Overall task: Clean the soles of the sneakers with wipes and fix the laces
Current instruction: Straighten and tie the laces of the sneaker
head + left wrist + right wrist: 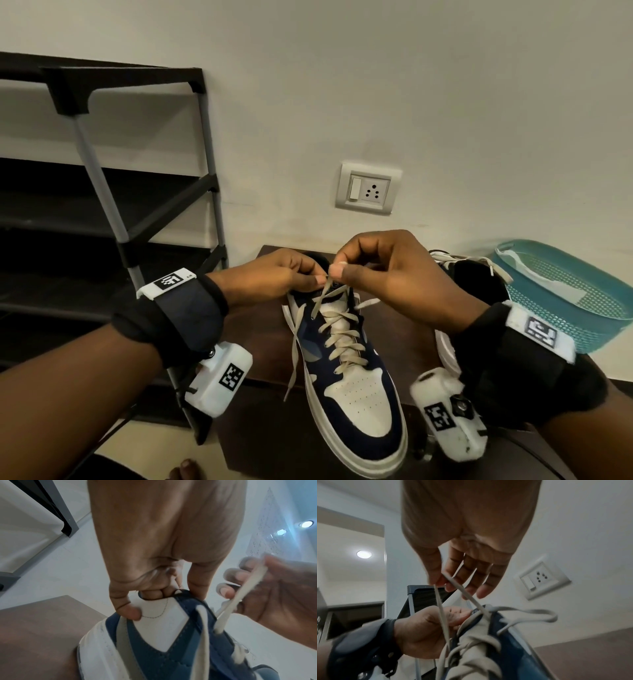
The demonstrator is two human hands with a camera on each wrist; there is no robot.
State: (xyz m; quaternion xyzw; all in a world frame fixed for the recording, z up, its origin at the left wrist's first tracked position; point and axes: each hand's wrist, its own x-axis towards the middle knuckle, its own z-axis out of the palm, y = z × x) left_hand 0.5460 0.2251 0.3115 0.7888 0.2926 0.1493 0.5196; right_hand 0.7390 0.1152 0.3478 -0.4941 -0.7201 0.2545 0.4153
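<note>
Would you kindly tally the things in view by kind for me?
Sneakers: 2, the navy sneaker being laced and a second sneaker behind the right hand.
Baskets: 1, the teal basket.
Shoe racks: 1, the black rack.
Wall sockets: 1, the socket.
Total: 5.

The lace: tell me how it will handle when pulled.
The lace is probably floppy: its free end hangs limp down the sneaker. It likely weighs almost nothing, since the right hand lifts a strand by a fingertip pinch. Flat and woven, it should grip rather than slip.
</note>
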